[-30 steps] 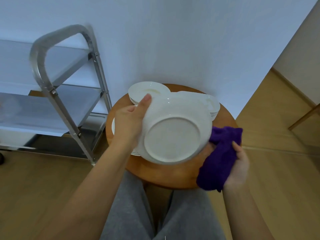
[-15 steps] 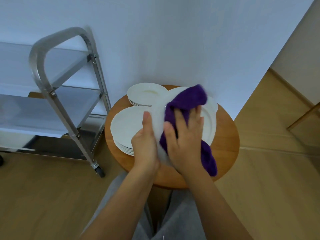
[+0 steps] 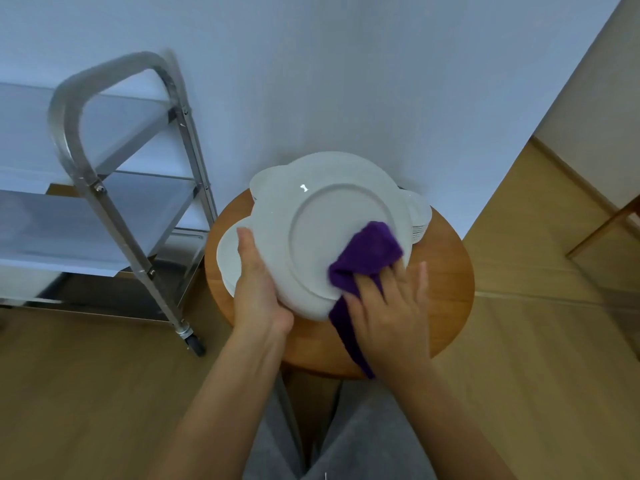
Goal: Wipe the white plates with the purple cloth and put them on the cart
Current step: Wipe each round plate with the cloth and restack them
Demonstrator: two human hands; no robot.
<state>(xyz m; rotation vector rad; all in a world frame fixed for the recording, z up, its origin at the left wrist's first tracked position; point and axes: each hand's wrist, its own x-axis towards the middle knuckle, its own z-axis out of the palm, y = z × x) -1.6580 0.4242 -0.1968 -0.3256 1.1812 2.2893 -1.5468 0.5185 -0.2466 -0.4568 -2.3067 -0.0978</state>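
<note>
A round wooden counter (image 3: 446,299) against a pale wall holds stacked white plates (image 3: 230,258), beside a steel cart (image 3: 114,216) on wood flooring, while the left hand (image 3: 258,289) grips a tilted plate (image 3: 332,230) and the right hand's (image 3: 391,306) straight fingers (image 3: 369,292) press the purple cloth (image 3: 367,258) onto it.

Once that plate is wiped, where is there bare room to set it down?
The cart's middle shelf and top shelf show bare metal between the uprights. The round wooden table is crowded: plate stacks at its left and back right; only the strip right of the right hand and purple cloth is free.
</note>
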